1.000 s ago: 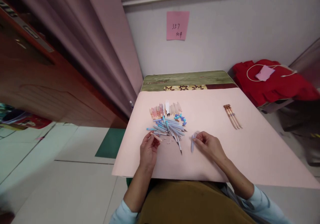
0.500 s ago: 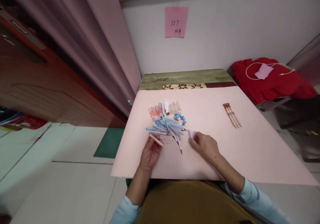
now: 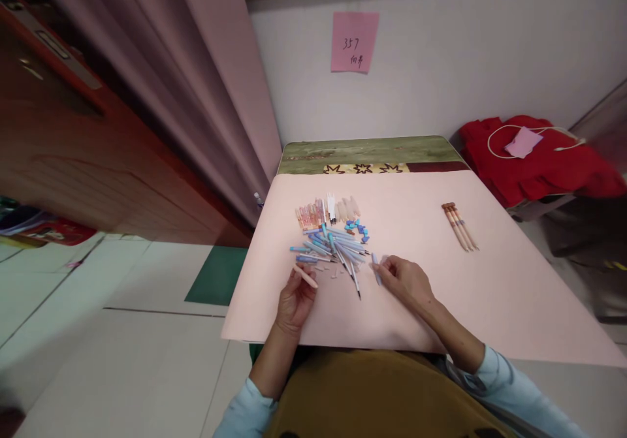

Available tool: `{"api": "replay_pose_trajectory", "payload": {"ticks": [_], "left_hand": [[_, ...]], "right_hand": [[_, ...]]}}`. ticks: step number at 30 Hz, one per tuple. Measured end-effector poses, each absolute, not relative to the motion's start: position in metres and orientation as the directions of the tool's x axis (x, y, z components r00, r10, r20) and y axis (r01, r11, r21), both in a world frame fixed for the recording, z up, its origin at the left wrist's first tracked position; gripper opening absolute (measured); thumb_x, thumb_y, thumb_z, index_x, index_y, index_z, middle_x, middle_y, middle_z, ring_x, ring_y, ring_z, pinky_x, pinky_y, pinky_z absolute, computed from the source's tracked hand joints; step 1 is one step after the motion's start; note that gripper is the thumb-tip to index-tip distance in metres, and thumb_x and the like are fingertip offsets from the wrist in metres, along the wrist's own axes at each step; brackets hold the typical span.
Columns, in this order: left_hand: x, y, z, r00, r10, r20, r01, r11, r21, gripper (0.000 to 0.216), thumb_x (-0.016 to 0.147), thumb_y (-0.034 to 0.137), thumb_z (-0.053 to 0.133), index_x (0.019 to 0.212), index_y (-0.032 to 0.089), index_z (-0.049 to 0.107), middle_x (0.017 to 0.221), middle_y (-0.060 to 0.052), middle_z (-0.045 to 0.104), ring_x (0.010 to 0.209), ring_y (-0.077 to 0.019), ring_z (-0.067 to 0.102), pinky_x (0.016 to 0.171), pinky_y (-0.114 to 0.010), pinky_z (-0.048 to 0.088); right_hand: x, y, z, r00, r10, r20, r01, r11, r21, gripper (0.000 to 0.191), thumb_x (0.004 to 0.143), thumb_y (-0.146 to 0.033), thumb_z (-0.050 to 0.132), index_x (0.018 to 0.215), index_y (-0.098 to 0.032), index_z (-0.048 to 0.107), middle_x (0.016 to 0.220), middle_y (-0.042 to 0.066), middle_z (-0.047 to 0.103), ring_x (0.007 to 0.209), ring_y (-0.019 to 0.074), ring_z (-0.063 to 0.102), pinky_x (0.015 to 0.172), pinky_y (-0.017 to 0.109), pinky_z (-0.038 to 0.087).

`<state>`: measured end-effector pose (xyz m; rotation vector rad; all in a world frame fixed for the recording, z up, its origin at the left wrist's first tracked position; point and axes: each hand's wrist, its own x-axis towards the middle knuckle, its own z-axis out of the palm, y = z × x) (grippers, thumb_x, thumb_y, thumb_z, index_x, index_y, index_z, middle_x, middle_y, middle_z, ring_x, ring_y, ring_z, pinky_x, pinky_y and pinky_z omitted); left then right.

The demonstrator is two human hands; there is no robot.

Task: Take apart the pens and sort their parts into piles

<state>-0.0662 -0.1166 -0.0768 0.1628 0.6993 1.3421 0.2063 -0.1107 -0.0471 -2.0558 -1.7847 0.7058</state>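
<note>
A heap of blue pen parts (image 3: pixel 333 245) lies on the pink sheet (image 3: pixel 490 294) covering the table, with a row of pinkish and white pen pieces (image 3: pixel 323 213) behind it. My left hand (image 3: pixel 294 301) is closed on a thin pink pen barrel (image 3: pixel 305 276), just in front of the heap. My right hand (image 3: pixel 406 281) pinches a pale blue pen barrel (image 3: pixel 375 267) at the heap's right edge. A loose pen (image 3: pixel 356 286) lies between my hands.
A few brown pens (image 3: pixel 459 226) lie side by side at the sheet's far right. A pink note (image 3: pixel 353 41) hangs on the wall. Red cloth with a white cord (image 3: pixel 533 154) sits to the right. A curtain and wooden door stand left.
My right hand has brought the pale blue barrel slightly up and left toward the heap. My left hand has kept its hold on the pink barrel and barely shifted.
</note>
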Motion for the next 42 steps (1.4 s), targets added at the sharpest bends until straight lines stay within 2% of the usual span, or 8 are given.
{"api": "replay_pose_trajectory", "payload": {"ticks": [7, 14, 20, 26, 30, 34, 38, 42], "left_hand": [[-0.076, -0.117, -0.081, 0.07, 0.958, -0.278, -0.953, 0.146, 0.264, 0.012, 0.083, 0.015, 0.067, 0.094, 0.019, 0.069, 0.075, 0.0, 0.064, 0.065, -0.0056, 0.057, 0.056, -0.012, 0.049], [-0.075, -0.117, -0.08, 0.09, 0.946, -0.313, -0.959, 0.167, 0.227, 0.014, 0.089, 0.014, 0.057, 0.093, 0.017, 0.07, 0.077, -0.002, 0.064, 0.067, -0.0072, 0.058, 0.059, -0.014, 0.051], [-0.075, -0.117, -0.08, 0.072, 0.941, -0.332, -0.954, 0.161, 0.252, 0.012, 0.086, 0.013, 0.06, 0.093, 0.017, 0.07, 0.077, -0.002, 0.062, 0.067, -0.0069, 0.056, 0.059, -0.014, 0.05], [-0.074, -0.116, -0.079, 0.087, 0.944, -0.318, -0.952, 0.173, 0.253, 0.017, 0.076, 0.013, 0.073, 0.093, 0.016, 0.071, 0.076, -0.001, 0.061, 0.066, -0.006, 0.056, 0.057, -0.012, 0.049], [-0.072, -0.115, -0.078, 0.072, 0.943, -0.326, -0.936, 0.177, 0.305, 0.022, 0.07, 0.016, 0.078, 0.091, 0.017, 0.072, 0.077, -0.001, 0.063, 0.068, -0.0073, 0.058, 0.061, -0.014, 0.051], [-0.065, -0.117, -0.077, 0.084, 0.934, -0.349, -0.864, 0.242, 0.441, 0.029, 0.066, 0.018, 0.082, 0.094, 0.016, 0.072, 0.079, -0.002, 0.066, 0.073, -0.01, 0.062, 0.067, -0.018, 0.053], [-0.055, -0.119, -0.073, 0.092, 0.939, -0.332, -0.748, 0.286, 0.6, 0.03, 0.067, 0.016, 0.081, 0.095, 0.015, 0.072, 0.082, -0.004, 0.07, 0.077, -0.0114, 0.065, 0.072, -0.021, 0.052], [-0.048, -0.12, -0.071, 0.043, 0.946, -0.323, -0.682, 0.264, 0.683, 0.03, 0.066, 0.018, 0.081, 0.095, 0.017, 0.072, 0.081, -0.003, 0.071, 0.074, -0.0115, 0.065, 0.07, -0.022, 0.052]], "right_hand": [[0.173, -0.109, -0.036, -0.172, 0.982, 0.072, 0.801, 0.182, -0.57, 0.019, 0.088, -0.036, 0.054, 0.089, -0.024, 0.069, 0.076, 0.0, 0.069, 0.066, 0.0139, 0.061, 0.061, 0.023, 0.037], [0.102, -0.097, -0.041, -0.51, 0.854, 0.105, 0.797, 0.515, -0.316, 0.022, 0.096, -0.031, 0.047, 0.103, -0.023, 0.066, 0.102, 0.006, 0.067, 0.08, 0.0169, 0.063, 0.062, 0.025, 0.038], [0.083, -0.085, -0.061, -0.628, 0.759, 0.172, 0.745, 0.65, -0.149, 0.022, 0.097, -0.02, 0.043, 0.089, -0.019, 0.064, 0.09, 0.007, 0.063, 0.076, 0.0173, 0.06, 0.062, 0.027, 0.037], [0.103, -0.083, -0.066, -0.551, 0.816, 0.176, 0.814, 0.572, -0.103, 0.02, 0.093, -0.013, 0.046, 0.085, -0.017, 0.065, 0.086, 0.007, 0.065, 0.07, 0.0164, 0.059, 0.059, 0.029, 0.032], [0.113, -0.091, -0.06, -0.474, 0.851, 0.225, 0.834, 0.516, -0.196, 0.022, 0.095, -0.022, 0.047, 0.087, -0.019, 0.067, 0.088, 0.006, 0.067, 0.069, 0.015, 0.059, 0.059, 0.028, 0.032], [0.122, -0.103, -0.049, -0.309, 0.912, 0.271, 0.769, 0.407, -0.493, 0.022, 0.094, -0.032, 0.05, 0.092, -0.022, 0.069, 0.086, 0.004, 0.068, 0.072, 0.0143, 0.06, 0.061, 0.024, 0.036], [0.124, -0.116, -0.038, -0.24, 0.964, 0.117, 0.541, 0.232, -0.808, 0.029, 0.094, -0.042, 0.05, 0.085, -0.022, 0.069, 0.069, 0.0, 0.065, 0.057, 0.0115, 0.055, 0.055, 0.022, 0.037], [0.118, -0.128, -0.037, -0.268, 0.963, 0.01, 0.447, 0.134, -0.884, 0.027, 0.084, -0.047, 0.063, 0.094, -0.022, 0.068, 0.07, -0.002, 0.066, 0.052, 0.0102, 0.053, 0.051, 0.021, 0.037]]}}
